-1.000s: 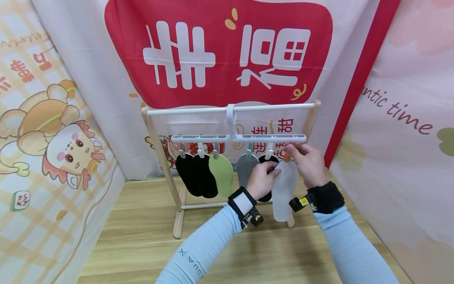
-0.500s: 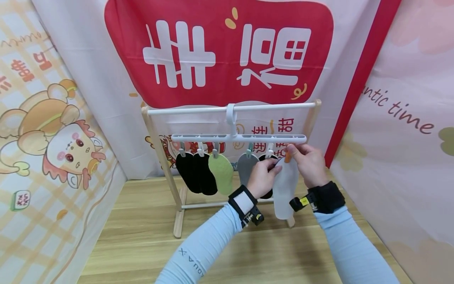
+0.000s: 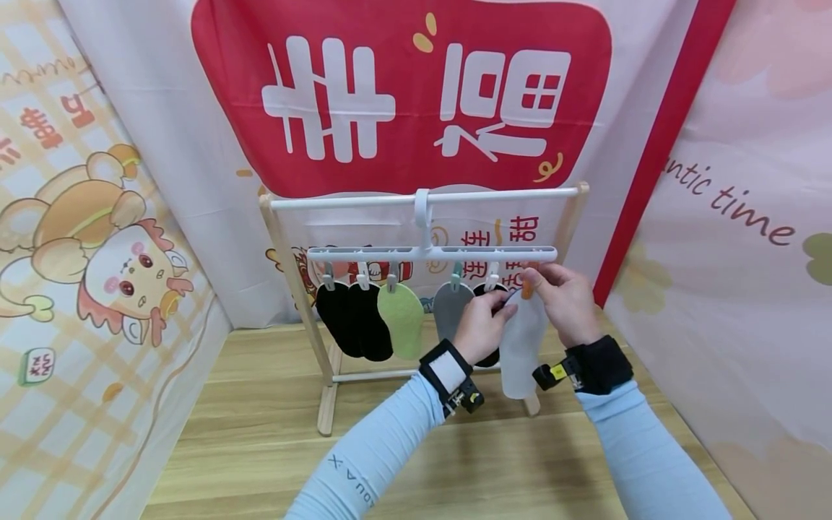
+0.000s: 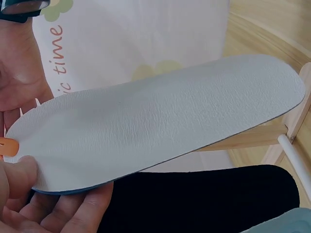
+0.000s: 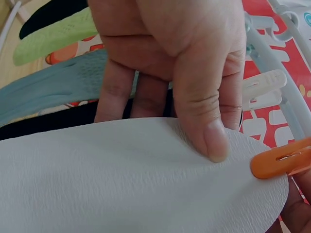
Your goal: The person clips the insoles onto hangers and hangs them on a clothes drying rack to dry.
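Note:
A light grey insole (image 3: 522, 354) hangs toe-down at the right end of a white clip hanger (image 3: 403, 253). My left hand (image 3: 479, 328) pinches its upper left edge, thumb on the pale face and fingers behind. My right hand (image 3: 567, 302) pinches an orange clip (image 3: 526, 289) at the insole's top. In the right wrist view the tip of the orange clip (image 5: 274, 164) lies over the insole's rounded end. A black insole (image 3: 490, 359) hangs just behind, partly hidden by my left hand. To its left is a grey insole (image 3: 450, 310).
Two black insoles (image 3: 373, 325) and a green insole (image 3: 401, 321) hang from clips on the left half of the hanger. A rack with a white top bar (image 3: 351, 203) and wooden legs (image 3: 328, 408) carries it. Printed cloth (image 3: 734, 303) walls the wooden table (image 3: 253, 448).
The hanger and the insoles on its left half have shifted slightly left. The light grey insole's lower end has risen a little. Both hands keep their hold in nearly the same place.

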### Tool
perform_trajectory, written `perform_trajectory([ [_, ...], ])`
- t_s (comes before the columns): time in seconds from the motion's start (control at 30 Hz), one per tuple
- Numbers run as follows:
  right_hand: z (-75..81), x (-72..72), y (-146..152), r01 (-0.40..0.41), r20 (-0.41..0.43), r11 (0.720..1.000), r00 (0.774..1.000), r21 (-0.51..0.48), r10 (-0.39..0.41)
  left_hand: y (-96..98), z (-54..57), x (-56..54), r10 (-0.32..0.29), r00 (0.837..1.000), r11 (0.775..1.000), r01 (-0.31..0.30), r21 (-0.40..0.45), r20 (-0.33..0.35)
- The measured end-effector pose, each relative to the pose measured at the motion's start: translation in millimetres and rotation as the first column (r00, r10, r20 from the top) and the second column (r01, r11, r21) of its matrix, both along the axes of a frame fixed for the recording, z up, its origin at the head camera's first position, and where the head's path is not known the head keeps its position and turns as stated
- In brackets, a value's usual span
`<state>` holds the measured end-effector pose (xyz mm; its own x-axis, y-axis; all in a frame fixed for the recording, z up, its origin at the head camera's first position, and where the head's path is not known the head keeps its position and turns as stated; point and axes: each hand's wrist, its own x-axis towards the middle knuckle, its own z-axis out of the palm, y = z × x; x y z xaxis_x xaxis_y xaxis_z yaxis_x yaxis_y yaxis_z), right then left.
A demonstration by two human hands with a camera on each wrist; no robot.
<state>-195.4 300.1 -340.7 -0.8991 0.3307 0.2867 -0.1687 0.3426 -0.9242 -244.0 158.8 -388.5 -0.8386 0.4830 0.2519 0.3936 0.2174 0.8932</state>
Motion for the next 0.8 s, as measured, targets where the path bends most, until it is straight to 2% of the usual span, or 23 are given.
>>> perform_trajectory([
  [0.3,-4.4,-3.1,2,-0.04,0.045,0.999,0.998,0.012,0.039,-2.2,-3.6,1.5,-0.007,1.0,1.0,0.008,-0.028,0.031],
  [0.8,-13.2,-5.3,7,-0.077,0.107,0.996,0.992,0.053,0.071,-7.8,-23.3,1.5,-0.019,0.998,0.996,0.024,-0.084,0.061],
])
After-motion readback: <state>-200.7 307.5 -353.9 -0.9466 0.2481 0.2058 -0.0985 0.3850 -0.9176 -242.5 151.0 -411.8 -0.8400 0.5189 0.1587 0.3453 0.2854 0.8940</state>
